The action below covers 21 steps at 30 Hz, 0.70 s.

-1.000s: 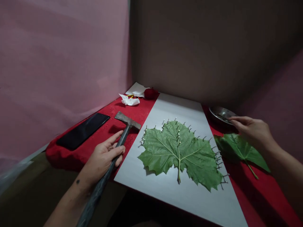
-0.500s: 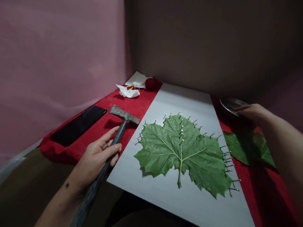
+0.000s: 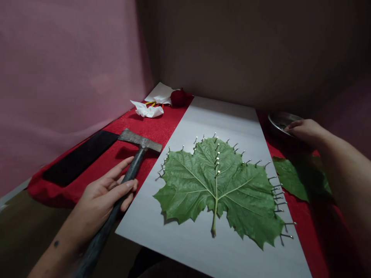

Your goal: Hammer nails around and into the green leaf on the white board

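Observation:
My left hand (image 3: 107,193) is wrapped round the dark handle of a hammer (image 3: 141,141), its metal head raised over the red cloth. At the right, my right hand (image 3: 304,129) reaches into a round metal bowl (image 3: 282,122); its fingertips are partly hidden, and what they hold is too small to make out. Between the hands, a large green leaf (image 3: 199,185) lies on a white board (image 3: 232,119). Several nails stand along the leaf's top and right edges, and several more run down its upper middle.
A black phone (image 3: 81,156) lies on the red cloth (image 3: 160,125) at the left. Behind it are crumpled white tissue (image 3: 147,110) and a dark red object (image 3: 178,97). Another green leaf (image 3: 298,177) lies right of the board. Walls rise behind and at the left.
The view has shifted a little, and the hammer, left hand and board's near corner appear further left. My right hand's fingers now reach slightly lower into the bowl.

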Tool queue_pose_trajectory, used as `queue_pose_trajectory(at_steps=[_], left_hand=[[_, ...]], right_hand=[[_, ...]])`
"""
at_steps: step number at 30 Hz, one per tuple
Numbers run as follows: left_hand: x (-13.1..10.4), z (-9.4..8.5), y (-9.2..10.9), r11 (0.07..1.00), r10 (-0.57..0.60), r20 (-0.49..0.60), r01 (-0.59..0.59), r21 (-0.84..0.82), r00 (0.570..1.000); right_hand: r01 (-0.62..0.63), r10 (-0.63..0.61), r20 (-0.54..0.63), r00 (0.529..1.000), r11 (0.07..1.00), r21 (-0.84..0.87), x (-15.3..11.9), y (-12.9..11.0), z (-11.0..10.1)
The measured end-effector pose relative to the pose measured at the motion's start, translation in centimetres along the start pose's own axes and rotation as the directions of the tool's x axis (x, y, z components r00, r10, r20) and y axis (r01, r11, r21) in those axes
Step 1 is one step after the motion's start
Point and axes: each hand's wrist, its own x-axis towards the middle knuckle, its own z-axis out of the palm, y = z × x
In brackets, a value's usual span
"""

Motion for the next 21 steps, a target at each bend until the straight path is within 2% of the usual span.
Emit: queue_pose_trajectory(at_steps=[2, 5, 10, 15, 21], left_hand=[[0.1, 0.0, 0.0, 1.0, -0.018, -0.01, 0.019, 0.016, 1.0], [0.1, -0.1, -0.1, 0.999, -0.044, -0.027, 0.044, 0.014, 0.999], [0.1, -0.2, -0.2, 0.999, -0.023, -0.015, 0.023, 0.04, 1.0], [0.1, 0.0, -0.2, 1.0, -0.017, -0.012, 0.017, 0.018, 1.0], [0.0, 0.2, -0.2, 0.999, 0.037, 0.014, -0.037, 0.012, 0.999]], right_hand=[[-0.102, 0.104, 0.035, 0.994, 0.994, -0.05, -0.6, -0.4, -0.2], [-0.145, 0.145, 0.009, 0.989, 0.989, -0.029, -1.8, -1.3, -0.6], [-0.144, 0.147, -0.046, 0.988, 0.988, 0.054, -3.4, -2.4, -1.2], [-0.141, 0.156, -0.085, 0.984, 0.976, 0.165, -3.6, -2.4, -1.4], [-0.09, 0.114, -0.026, 0.993, 0.889, 0.448, -3.6, -1.4, -2.7]])
